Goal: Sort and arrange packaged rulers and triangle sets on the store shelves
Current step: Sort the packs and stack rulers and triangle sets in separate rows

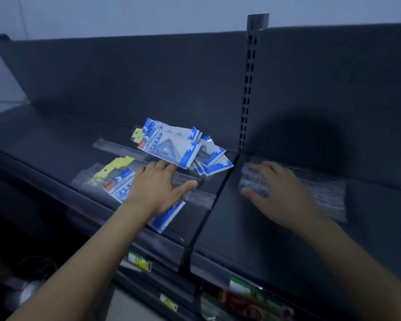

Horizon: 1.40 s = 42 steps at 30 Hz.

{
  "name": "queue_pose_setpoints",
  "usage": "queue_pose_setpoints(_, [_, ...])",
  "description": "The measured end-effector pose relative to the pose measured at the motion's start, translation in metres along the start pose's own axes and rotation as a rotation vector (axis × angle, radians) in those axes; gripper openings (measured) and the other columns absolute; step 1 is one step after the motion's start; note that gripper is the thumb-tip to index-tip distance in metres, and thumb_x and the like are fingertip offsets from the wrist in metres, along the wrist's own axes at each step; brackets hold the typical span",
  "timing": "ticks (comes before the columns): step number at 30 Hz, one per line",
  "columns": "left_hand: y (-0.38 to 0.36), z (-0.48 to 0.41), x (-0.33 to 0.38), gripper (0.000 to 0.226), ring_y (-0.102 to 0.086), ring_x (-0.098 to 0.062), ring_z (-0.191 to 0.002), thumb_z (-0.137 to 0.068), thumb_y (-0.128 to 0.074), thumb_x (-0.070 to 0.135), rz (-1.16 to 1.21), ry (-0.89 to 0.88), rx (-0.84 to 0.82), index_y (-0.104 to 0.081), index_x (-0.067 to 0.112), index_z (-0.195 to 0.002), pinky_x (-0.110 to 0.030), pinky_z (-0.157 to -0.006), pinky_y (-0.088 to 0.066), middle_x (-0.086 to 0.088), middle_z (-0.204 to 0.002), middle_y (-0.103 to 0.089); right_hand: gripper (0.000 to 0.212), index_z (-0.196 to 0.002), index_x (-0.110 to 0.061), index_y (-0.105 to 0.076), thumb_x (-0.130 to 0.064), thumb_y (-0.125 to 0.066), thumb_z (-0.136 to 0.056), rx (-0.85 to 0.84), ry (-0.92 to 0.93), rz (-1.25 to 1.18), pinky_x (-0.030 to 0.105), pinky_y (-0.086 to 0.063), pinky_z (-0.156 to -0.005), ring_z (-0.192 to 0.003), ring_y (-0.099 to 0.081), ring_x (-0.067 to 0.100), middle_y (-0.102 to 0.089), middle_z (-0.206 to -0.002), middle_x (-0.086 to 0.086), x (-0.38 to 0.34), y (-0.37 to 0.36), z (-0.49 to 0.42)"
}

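The dark store shelf (pixel 264 228) fills the view, and a slotted upright (pixel 249 89) divides it into two bays. In the left bay a loose pile of blue-and-white triangle sets (pixel 178 147) lies near the back. Some clear ruler packs (pixel 116 147) lie flat beside it, and one more triangle set (pixel 120 184) lies nearer to the front edge. In the right bay there is a flat stack of clear packaged rulers (pixel 322 195).

The left hand (pixel 158 184) lies flat with spread fingers on the packs just in front of the pile and grasps nothing. The right hand (pixel 280 191) rests with spread fingers on the left end of the ruler stack. It is a little blurred, but it seems to grasp nothing.

I judge that the sorting is in the middle: the rulers go right and the triangles are not yet tidy. The next move probably needs a pinch on one thin, slippery pack.
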<state>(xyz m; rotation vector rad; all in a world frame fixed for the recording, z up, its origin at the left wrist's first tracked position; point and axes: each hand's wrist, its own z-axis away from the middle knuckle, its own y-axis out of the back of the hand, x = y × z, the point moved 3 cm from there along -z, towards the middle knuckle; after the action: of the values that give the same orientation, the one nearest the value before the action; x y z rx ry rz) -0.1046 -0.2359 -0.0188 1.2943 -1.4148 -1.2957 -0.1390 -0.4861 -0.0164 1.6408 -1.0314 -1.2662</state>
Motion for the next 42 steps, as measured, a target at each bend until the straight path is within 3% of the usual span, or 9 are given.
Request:
queue_pose_setpoints(7, [-0.015,-0.067,-0.035,0.096,-0.044,-0.023,-0.125,-0.072,-0.010,0.084,-0.028,-0.053,0.040,-0.049,0.020,-0.131,-0.040,-0.103,-0.031,-0.003,-0.135,-0.052,0.063,-0.142,-0.023,-0.033,-0.053,-0.049,-0.089,-0.043,0.019,0.013,0.037,-0.035,-0.105,-0.128,-0.037,0.024,-0.035,-0.146,0.002,-0.040,-0.035,-0.064])
queue_pose_setpoints(12, [-0.037,-0.106,-0.085,0.095,-0.037,-0.028,-0.130,-0.072,-0.021,0.085,0.069,-0.023,-0.007,-0.037,0.019,-0.140,-0.048,-0.105,-0.033,-0.005,-0.142,-0.043,0.066,-0.145,-0.025,-0.027,-0.054,-0.046,-0.090,-0.063,-0.014,0.001,0.036,-0.032,-0.107,-0.132,-0.032,0.023,-0.030,-0.150,0.001,-0.069,-0.062,-0.097])
queue_pose_setpoints(15, [-0.056,-0.128,-0.128,0.107,-0.019,-0.033,-0.139,-0.064,-0.012,0.092,0.072,0.050,-0.124,-0.022,0.026,-0.147,-0.058,-0.110,-0.023,-0.009,-0.153,-0.023,0.067,-0.147,-0.026,-0.025,-0.055,-0.046,-0.091,-0.073,-0.033,-0.026,0.036,-0.023,-0.113,-0.140,-0.020,0.023,-0.023,-0.154,0.004,-0.090,-0.082,-0.115])
queue_pose_setpoints(18, [-0.076,-0.153,-0.172,0.115,0.002,-0.032,-0.146,-0.053,0.002,0.098,0.047,0.076,-0.210,-0.006,0.037,-0.150,-0.063,-0.113,-0.007,-0.003,-0.160,0.001,0.069,-0.149,-0.032,-0.016,-0.063,-0.036,-0.090,-0.075,-0.100,0.027,0.048,-0.008,-0.118,-0.146,0.001,0.024,-0.005,-0.159,0.004,-0.111,-0.102,-0.132])
queue_pose_setpoints(20, [-0.085,-0.171,-0.201,0.110,0.009,-0.026,-0.147,-0.058,-0.004,0.097,0.121,0.101,-0.184,0.001,0.037,-0.150,-0.061,-0.113,0.003,0.001,-0.161,0.008,0.072,-0.149,-0.037,-0.009,-0.069,-0.026,-0.087,-0.059,-0.157,0.068,0.053,0.000,-0.117,-0.145,0.013,0.025,0.009,-0.159,0.001,-0.125,-0.111,-0.145])
queue_pose_setpoints(23, [-0.098,-0.187,-0.224,0.104,0.008,-0.020,-0.147,-0.061,-0.003,0.094,0.214,0.034,-0.186,0.002,0.040,-0.150,-0.057,-0.115,0.005,0.004,-0.161,0.011,0.076,-0.147,-0.044,-0.004,-0.076,-0.019,-0.080,-0.026,-0.228,0.081,0.056,0.001,-0.116,-0.143,0.022,0.025,0.020,-0.157,-0.003,-0.143,-0.123,-0.159])
queue_pose_setpoints(29, [-0.109,-0.181,-0.190,0.091,0.004,-0.017,-0.148,-0.074,0.002,0.084,0.333,-0.083,-0.128,0.004,0.035,-0.151,-0.061,-0.112,0.006,0.004,-0.161,0.000,0.072,-0.140,-0.058,0.009,-0.083,-0.006,-0.074,-0.051,-0.288,0.119,0.054,0.015,-0.113,-0.143,0.024,0.020,0.020,-0.157,-0.005,-0.141,-0.143,-0.157])
queue_pose_setpoints(34, [-0.104,-0.171,-0.152,0.087,0.006,-0.022,-0.148,-0.082,-0.005,0.079,0.316,-0.079,-0.168,0.005,0.028,-0.152,-0.060,-0.111,0.011,-0.006,-0.161,0.007,0.067,-0.133,-0.063,0.017,-0.083,-0.001,-0.072,-0.047,-0.247,0.156,0.051,0.015,-0.113,-0.145,0.016,0.017,0.014,-0.158,-0.007,-0.128,-0.136,-0.149])
queue_pose_setpoints(42, [-0.099,-0.159,-0.115,0.086,0.005,-0.024,-0.147,-0.084,-0.006,0.077,0.323,-0.077,-0.161,0.004,0.025,-0.152,-0.061,-0.110,0.010,-0.009,-0.161,0.006,0.067,-0.137,-0.061,0.010,-0.080,-0.008,-0.076,-0.068,-0.250,0.178,0.047,0.012,-0.116,-0.145,0.010,0.016,0.009,-0.159,-0.007,-0.102,-0.118,-0.128])
